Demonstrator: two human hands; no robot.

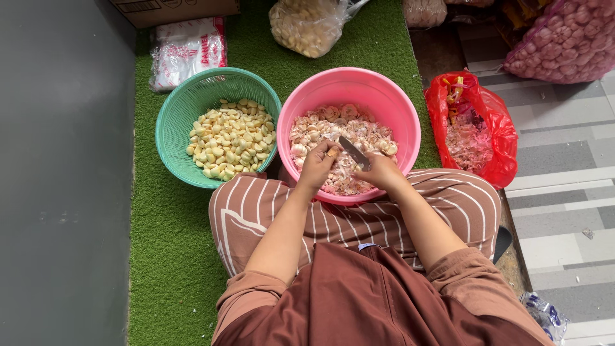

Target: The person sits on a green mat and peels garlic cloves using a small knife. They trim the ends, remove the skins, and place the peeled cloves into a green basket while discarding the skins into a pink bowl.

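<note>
My left hand pinches a garlic clove over the pink basin, which holds unpeeled garlic cloves and skins. My right hand grips a small knife, whose blade points up-left toward the clove. Both hands hover above the near rim of the basin, close together. To the left stands a green basket with peeled pale-yellow cloves.
A red plastic bag of garlic skins lies to the right. Clear bags of garlic and a pink mesh sack sit at the back. Green turf mat, grey wall on the left, tiled floor on the right.
</note>
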